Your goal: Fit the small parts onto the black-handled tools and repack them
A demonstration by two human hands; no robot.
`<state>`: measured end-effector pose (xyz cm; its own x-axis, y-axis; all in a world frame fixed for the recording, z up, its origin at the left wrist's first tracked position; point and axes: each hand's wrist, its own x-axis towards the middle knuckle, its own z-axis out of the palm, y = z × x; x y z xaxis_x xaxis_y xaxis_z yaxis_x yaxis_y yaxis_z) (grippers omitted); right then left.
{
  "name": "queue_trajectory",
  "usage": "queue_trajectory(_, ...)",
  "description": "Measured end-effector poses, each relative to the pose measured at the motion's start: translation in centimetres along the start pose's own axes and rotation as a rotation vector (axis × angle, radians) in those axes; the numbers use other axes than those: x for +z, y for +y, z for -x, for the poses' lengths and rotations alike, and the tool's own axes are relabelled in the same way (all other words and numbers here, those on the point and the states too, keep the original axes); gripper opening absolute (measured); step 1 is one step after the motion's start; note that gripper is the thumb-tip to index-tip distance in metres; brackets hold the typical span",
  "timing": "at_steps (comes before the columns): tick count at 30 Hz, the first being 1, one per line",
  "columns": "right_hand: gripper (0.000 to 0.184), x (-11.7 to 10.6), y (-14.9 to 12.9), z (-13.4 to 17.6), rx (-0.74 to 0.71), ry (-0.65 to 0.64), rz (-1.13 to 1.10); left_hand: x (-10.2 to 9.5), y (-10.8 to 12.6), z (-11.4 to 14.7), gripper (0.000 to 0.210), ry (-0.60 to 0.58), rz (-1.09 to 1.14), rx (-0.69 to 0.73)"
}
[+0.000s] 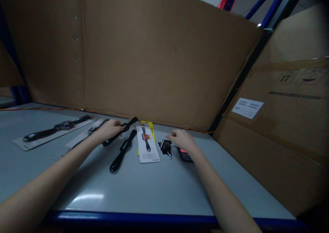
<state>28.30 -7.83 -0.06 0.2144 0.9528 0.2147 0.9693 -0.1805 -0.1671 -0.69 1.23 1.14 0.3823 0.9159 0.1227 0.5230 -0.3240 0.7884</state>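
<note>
The left hand [109, 130] grips a long black plastic tool [120, 131], lifted just above the grey table [154, 188]. The right hand [181, 139], fingers curled, touches a small black metal part [165, 147] beside a white printed card [147, 144].

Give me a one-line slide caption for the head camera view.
Left hand grips a black tool on the grey table; right hand rests by a small black part, beside a carded tool pack.

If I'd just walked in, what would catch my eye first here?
Probably the left hand, gripping a long black tool just above the grey table. Another black tool lies beside it, next to a packaging card. The right hand rests by a small black part, and a big cardboard sheet stands behind.
</note>
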Motion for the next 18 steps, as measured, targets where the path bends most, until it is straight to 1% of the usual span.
queue_trajectory(3,0.042,-0.2,-0.4,0.2,-0.013,0.057,-0.035,0.9,1.0,0.7,0.010,-0.100,0.020,-0.037)
queue_trajectory(4,0.041,-0.3,-0.6,0.3,-0.017,0.067,-0.044,1.2,1.2,0.9,0.010,-0.118,-0.017,-0.046)
queue_trajectory(5,0.041,-0.3,-0.7,0.3,-0.020,0.077,-0.050,1.4,1.4,1.1,0.012,-0.124,-0.100,-0.040)
queue_trajectory(8,0.040,-0.2,-1.0,0.4,-0.028,0.103,-0.058,1.9,1.6,1.5,0.022,-0.062,-0.464,0.030)
queue_trajectory(10,0.040,-0.1,-1.1,0.4,-0.037,0.122,-0.061,2.1,1.4,1.6,0.026,-0.019,-0.627,0.069)
queue_trajectory(14,0.041,0.4,-1.0,0.2,-0.046,0.144,-0.063,2.2,0.9,1.9,0.032,-0.022,-0.747,0.067)
queue_trajectory(18,0.040,0.6,-0.8,0.1,-0.049,0.126,-0.067,2.2,0.8,2.3,0.035,-0.038,-0.866,0.060)
